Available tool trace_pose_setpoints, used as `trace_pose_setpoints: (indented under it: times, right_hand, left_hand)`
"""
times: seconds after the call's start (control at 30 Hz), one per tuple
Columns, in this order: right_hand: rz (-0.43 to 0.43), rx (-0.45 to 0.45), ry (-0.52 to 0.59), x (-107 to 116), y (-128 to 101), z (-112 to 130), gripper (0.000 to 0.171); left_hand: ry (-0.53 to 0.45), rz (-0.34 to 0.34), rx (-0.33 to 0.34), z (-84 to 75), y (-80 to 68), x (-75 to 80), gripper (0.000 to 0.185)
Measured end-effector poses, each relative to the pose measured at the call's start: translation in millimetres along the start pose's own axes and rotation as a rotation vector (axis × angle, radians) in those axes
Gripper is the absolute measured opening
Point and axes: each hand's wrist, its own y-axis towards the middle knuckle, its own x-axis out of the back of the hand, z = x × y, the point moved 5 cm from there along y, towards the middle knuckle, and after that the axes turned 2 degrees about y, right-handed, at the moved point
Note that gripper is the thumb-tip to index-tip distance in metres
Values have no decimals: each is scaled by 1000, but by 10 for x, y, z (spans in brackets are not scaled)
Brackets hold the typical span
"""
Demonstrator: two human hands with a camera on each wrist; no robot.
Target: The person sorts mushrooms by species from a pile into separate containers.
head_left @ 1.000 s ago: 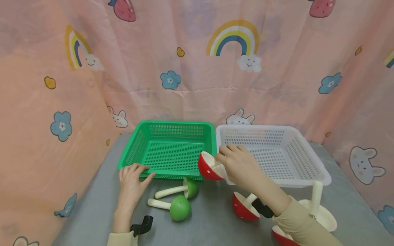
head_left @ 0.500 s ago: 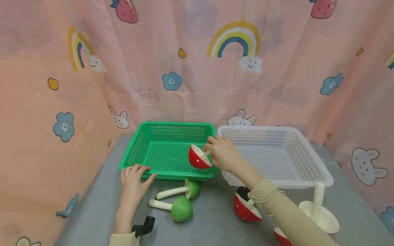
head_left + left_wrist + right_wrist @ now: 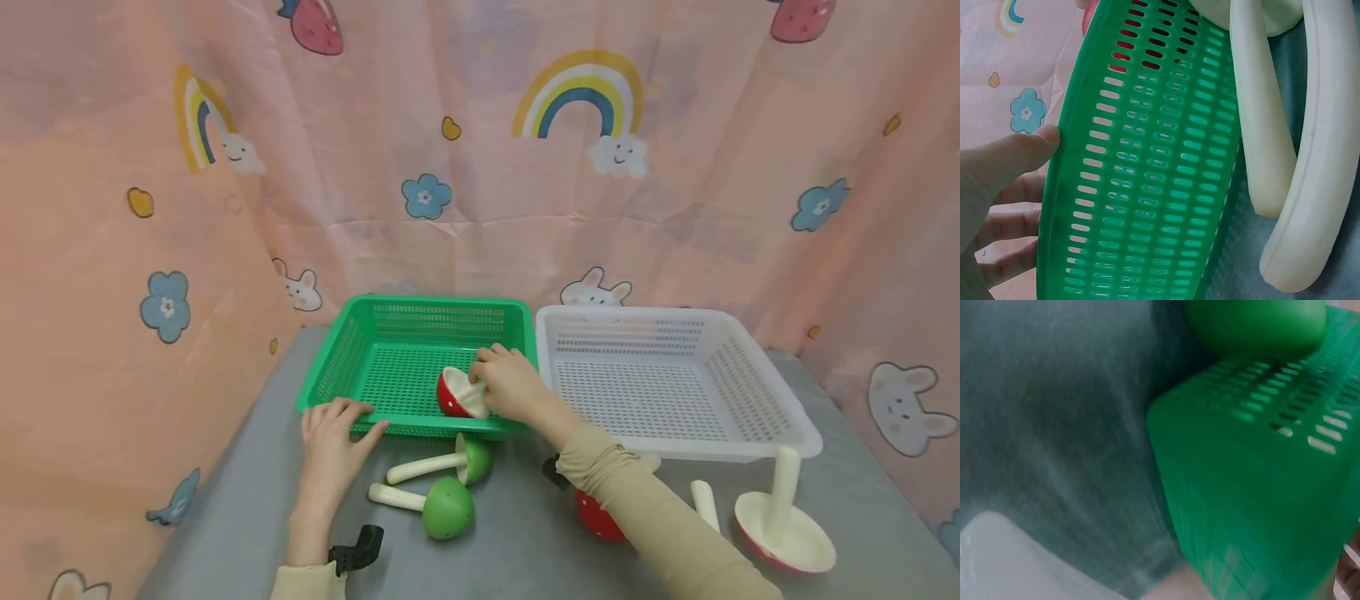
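right hand (image 3: 510,385): fingers pinch the red mushroom (image 3: 457,394) by its stem, low inside the green basket (image 3: 360,333), near its front right corner
left hand (image 3: 333,433): fingers flat on the basket's front rim
advice: set cap down on mesh before letting go; keep rim steadied

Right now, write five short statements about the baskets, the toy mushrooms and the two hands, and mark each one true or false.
1. The right hand holds a red mushroom inside the green basket. True.
2. The left hand rests on the white basket. False: it rests on the green basket's near rim.
3. Two green mushrooms lie on the grey surface in front of the green basket. True.
4. The white basket holds three mushrooms. False: nothing shows inside it.
5. The green basket stands to the right of the white one. False: it stands to its left.
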Motion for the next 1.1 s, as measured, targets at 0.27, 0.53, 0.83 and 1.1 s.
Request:
trace_pose_setpoints:
  times: [0.27,0.53,0.83,1.1]
  right_hand:
    - [19,-50,28,-182,46,47,37]
    - [72,-101,38,-272,33,33,29]
    - [-27,-66,33,-124,-76,-17,21]
    - [-184,-28,8,124,-225,-67,16]
  left_hand:
    - [-9,-5,0,-2,-7,-17,30]
    - [2,2,-8,-14,-5,-37,31]
    - [-2,13,11,-17,-21,-37,30]
    - [-1,-4,2,4,-10,-20,30]
